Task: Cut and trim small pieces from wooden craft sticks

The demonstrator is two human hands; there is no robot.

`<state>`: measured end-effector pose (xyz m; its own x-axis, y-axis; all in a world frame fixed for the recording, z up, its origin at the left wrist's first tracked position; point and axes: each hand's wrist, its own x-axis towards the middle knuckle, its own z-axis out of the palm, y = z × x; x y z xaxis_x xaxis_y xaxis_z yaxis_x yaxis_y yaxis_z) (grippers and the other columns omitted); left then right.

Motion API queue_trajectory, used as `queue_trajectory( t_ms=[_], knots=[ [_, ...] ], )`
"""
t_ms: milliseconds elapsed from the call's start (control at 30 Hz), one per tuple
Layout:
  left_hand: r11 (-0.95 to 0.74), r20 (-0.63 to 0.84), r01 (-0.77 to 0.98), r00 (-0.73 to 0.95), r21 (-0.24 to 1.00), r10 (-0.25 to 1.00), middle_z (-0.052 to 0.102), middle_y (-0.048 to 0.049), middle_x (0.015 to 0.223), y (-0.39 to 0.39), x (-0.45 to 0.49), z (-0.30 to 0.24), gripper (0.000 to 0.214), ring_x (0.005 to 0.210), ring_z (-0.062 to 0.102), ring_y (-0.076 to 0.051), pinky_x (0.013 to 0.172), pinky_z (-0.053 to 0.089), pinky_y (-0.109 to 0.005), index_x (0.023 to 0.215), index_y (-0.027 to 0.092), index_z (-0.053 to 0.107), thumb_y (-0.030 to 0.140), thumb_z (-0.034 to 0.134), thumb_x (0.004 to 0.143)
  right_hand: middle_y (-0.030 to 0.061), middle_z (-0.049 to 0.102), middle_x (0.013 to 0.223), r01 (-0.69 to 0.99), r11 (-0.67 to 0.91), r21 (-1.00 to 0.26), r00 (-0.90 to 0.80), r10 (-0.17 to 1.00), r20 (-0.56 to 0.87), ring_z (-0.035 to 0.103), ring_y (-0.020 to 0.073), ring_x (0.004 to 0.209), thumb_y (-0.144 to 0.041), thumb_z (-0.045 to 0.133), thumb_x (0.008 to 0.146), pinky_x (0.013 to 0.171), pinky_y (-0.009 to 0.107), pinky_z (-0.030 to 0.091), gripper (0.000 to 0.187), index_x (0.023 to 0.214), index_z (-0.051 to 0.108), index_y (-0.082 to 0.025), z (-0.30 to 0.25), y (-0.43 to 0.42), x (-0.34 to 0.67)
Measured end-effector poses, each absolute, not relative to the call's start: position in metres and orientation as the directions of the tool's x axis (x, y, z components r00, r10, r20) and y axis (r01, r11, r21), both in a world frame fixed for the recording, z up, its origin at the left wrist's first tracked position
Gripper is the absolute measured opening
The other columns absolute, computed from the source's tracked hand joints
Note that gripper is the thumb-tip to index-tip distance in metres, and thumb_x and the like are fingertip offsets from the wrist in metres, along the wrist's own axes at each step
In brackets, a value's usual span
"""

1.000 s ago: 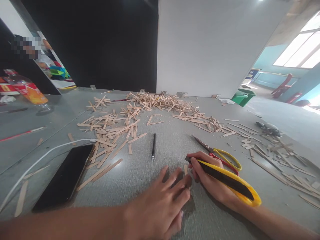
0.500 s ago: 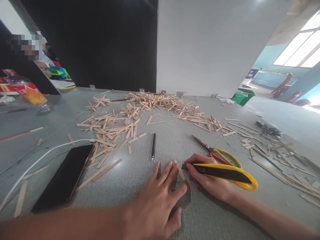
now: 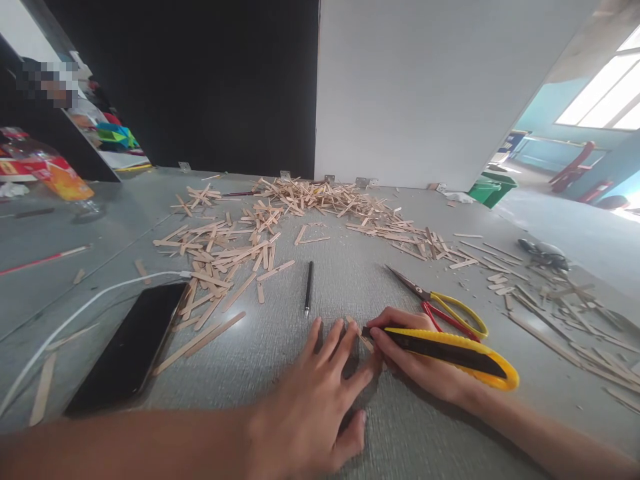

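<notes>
My left hand (image 3: 315, 393) lies flat on the grey table (image 3: 280, 347), fingers spread, its fingertips pressing on a short wooden stick (image 3: 361, 335). My right hand (image 3: 415, 357) is closed around a yellow and black utility knife (image 3: 450, 350), whose tip meets the stick beside my left fingers. Just beyond the knife lie yellow-handled scissors (image 3: 440, 307) with the blades pointing away to the left.
A black pen (image 3: 309, 288) lies ahead of my left hand. A black phone (image 3: 130, 347) with a white cable (image 3: 75, 313) sits at the left. Heaps of wooden sticks (image 3: 235, 247) cover the far and right table. A black and a white board stand behind.
My left hand has slid a little to the left and spread flatter over the stick. The knife has dropped to a lower angle, its tip now at the stick.
</notes>
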<state>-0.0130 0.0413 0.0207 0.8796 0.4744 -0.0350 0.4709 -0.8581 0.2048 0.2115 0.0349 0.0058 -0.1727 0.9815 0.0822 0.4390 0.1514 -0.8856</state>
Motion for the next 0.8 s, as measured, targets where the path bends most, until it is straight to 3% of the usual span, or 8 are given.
queue_trajectory(
  t_ms=[300,633,800],
  knots=[
    [-0.868,-0.031,0.466,0.883,0.173,0.468,0.029,-0.0284,0.164,0.0406,-0.0143,0.0206,0.083,0.152,0.021,-0.050,0.118,0.024,-0.073,0.162,0.016,0.026,0.029,0.059,0.087,-0.0021,0.060,0.057,0.359,0.137,-0.923,-0.199,0.978,0.068,0.051,0.0110,0.047,-0.045,0.060,0.101,0.046,0.023,0.039,0.029,0.090,0.068,-0.019,0.0093,0.0347,0.2106],
    [-0.879,0.038,0.445,0.889,0.168,0.457,0.033,-0.0289,0.161,0.0398,-0.0160,0.0167,0.073,0.153,0.023,-0.048,0.118,0.026,-0.072,0.160,0.020,0.031,0.033,0.055,0.092,-0.0009,0.064,0.063,0.451,0.210,-0.868,-0.211,0.970,0.125,0.054,0.0114,0.051,-0.041,0.060,0.101,0.049,0.024,0.041,0.027,0.088,0.069,-0.020,0.0127,0.0352,0.2114],
    [-0.869,-0.022,0.462,0.885,0.175,0.466,0.032,-0.0297,0.161,0.0404,-0.0146,0.0174,0.082,0.152,0.023,-0.050,0.116,0.026,-0.074,0.160,0.020,0.030,0.026,0.061,0.085,-0.0007,0.065,0.065,0.513,0.261,-0.817,-0.213,0.962,0.174,0.054,0.0125,0.055,-0.039,0.059,0.101,0.054,0.026,0.041,0.025,0.088,0.071,-0.021,0.0130,0.0366,0.2118]
  ],
)
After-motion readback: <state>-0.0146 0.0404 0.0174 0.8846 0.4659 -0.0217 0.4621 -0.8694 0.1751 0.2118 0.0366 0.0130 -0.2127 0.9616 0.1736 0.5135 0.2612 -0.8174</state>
